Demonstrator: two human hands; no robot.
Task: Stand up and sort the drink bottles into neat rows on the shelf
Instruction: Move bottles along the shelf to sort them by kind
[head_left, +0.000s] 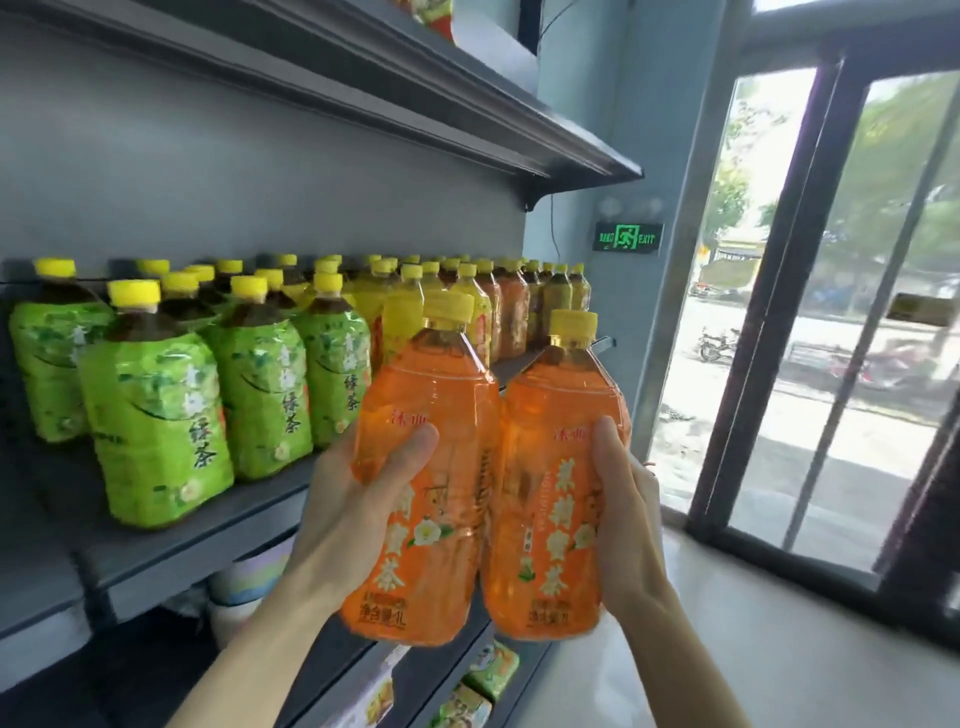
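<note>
Two orange tea bottles are held up in front of the shelf (208, 540), side by side and touching, and have not yet been set down. The left bottle (426, 415) is gripped by the left hand (358, 499), with thumb and fingers curled round its lower body. The right bottle (561, 415) is gripped in the same way by the right hand (623, 514). Both are carried cap up, leaning slightly.

Much of the sorting is judged to be done. The green-labelled bottles (156, 415) stand in rows at the left, the yellow bottles (400, 312) are grouped beside them, and the orange bottles (511, 312) are lined up further right. Every bottle seen on the shelf stands upright.

What is left, by this reckoning, is the placing of the two held bottles. They most likely belong with the orange group, where a strip of bare shelf is visible behind them. Whether more bottles wait elsewhere cannot be told.
</note>
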